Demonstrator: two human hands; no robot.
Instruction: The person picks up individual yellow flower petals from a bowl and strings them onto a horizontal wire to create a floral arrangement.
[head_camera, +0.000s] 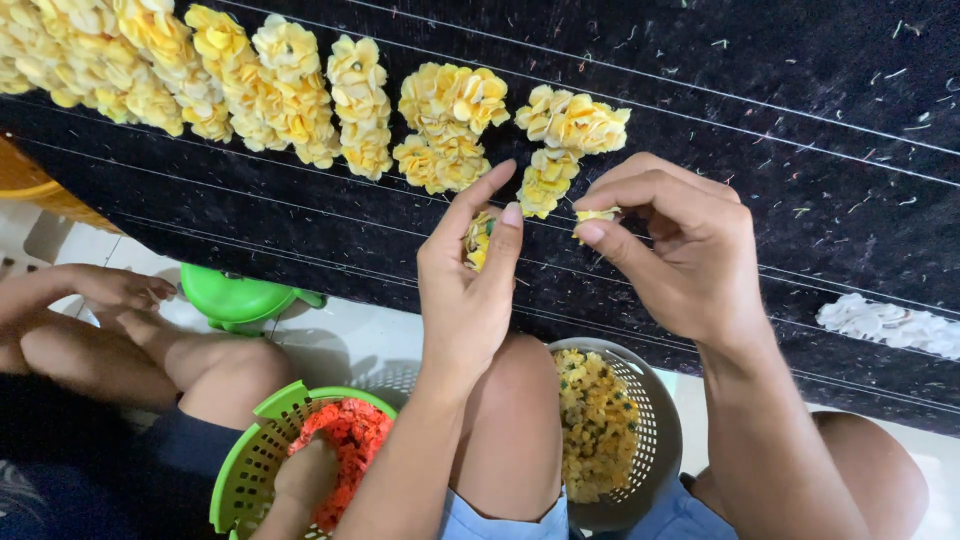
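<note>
Already a row of yellow flower clusters (300, 90) lay strung along the black cloth (800, 120), while the left hand (468, 290) pinched a flower (478, 240), the right hand (680, 250) another (597, 215), and the grey basket (655, 430) held plenty.

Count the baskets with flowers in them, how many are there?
2. A green basket of orange-red flowers sits at the lower left, with another person's hand in it. A grey basket of yellow flowers sits between the knees, lower middle. More may be hidden outside the picture.

A green basket (245, 470) of red flowers (345, 450).
</note>
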